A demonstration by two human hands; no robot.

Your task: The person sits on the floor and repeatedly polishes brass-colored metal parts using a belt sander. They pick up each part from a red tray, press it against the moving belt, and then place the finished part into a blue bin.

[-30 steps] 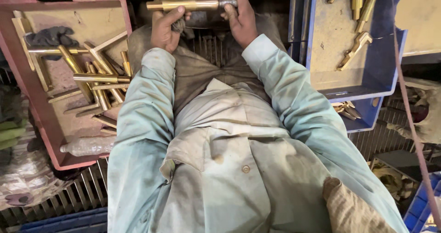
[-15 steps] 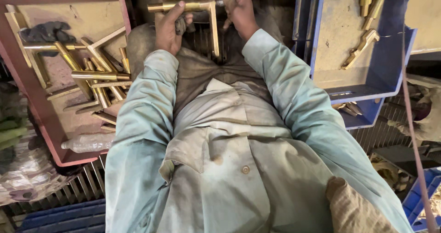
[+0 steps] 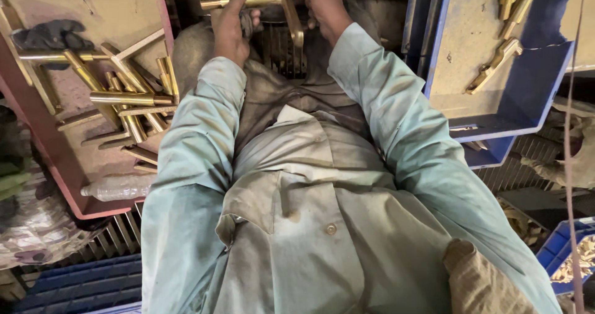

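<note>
My left hand point(image 3: 230, 23) grips an L-shaped brass piece point(image 3: 273, 4) near the top edge of the view, its long bar lying sideways and its short leg pointing down toward me. My right hand point(image 3: 325, 7) holds the same brass piece at its right end, where a dark round machine part covers the tip. Both arms are in pale green sleeves, stretched forward over my lap. The fingertips of the right hand are cut off by the frame's top edge.
A red tray point(image 3: 43, 147) on the left holds several brass bars point(image 3: 124, 97), a dark glove point(image 3: 46, 36) and a clear plastic bottle point(image 3: 114, 188). A blue tray point(image 3: 527, 97) on the right holds a few brass pieces point(image 3: 496, 63). Metal grating lies below.
Both hands have moved farther forward and up with the brass piece. It lay as a straight bar a second ago; its bent leg now hangs down between the hands.
</note>
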